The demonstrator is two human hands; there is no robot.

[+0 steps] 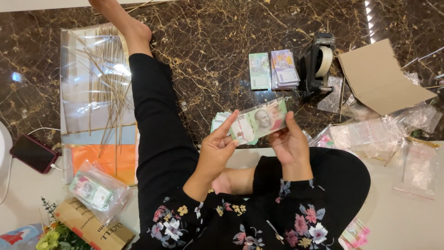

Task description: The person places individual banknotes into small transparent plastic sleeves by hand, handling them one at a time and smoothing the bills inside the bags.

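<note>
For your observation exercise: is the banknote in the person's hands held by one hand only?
No. Both the left hand and the right hand grip the sleeved banknote, one at each end.

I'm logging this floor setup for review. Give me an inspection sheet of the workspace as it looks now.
Surface: dark marbled floor, pale mat nearer the person.
Job's things: banknote in clear sleeve, held by both ends; two banknote stacks on the floor beyond it.
Clutter: tape dispenser, cardboard piece, clear plastic bags, thin sticks on a plastic sheet, orange paper, bagged notes.
Hands: left hand and right hand pinch the sleeve.
Cables: white cable by the phone.
Surroundings: the person's outstretched leg, small plant at lower left.
</note>
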